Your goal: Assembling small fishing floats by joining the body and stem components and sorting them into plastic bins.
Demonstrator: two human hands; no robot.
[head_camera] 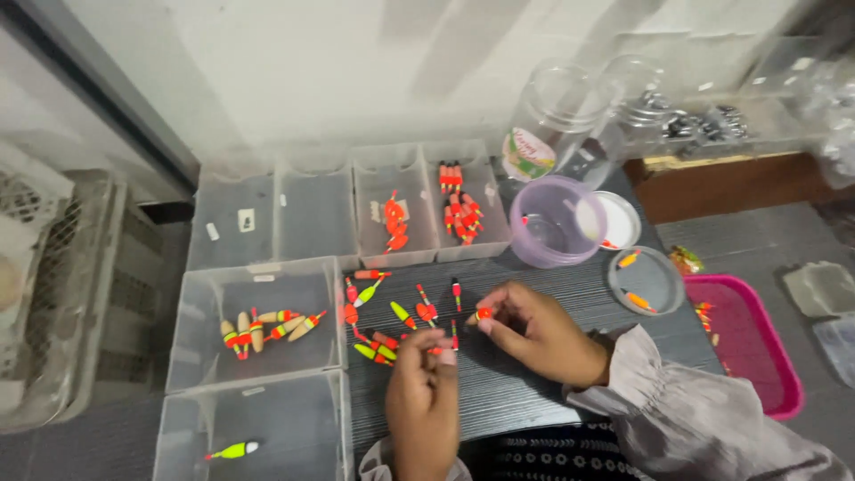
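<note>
While pinched at both ends: small orange-and-red plastic fishing float (482,314), centre of the dark ribbed mat (534,392).
Right hand (534,331): fingers closed on float's 3 o'clock end.
Left hand (424,392): curled shut at 6 o'clock; contents hidden.
Float axis: roughly 9-to-3, tip toward 9.
Labels: round green-and-pink sticker on clear jar (559,120), 12 o'clock.
Counts: six clear plastic bins (258,276); one pink tray (757,343), 3 o'clock.

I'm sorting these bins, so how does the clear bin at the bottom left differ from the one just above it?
The bottom bin holds one float, yellow-green; the bin above holds several wood-coloured floats with orange bands. The bottom bin is cut off by the picture's edge; the upper shows whole. Both are clear plastic.
</note>
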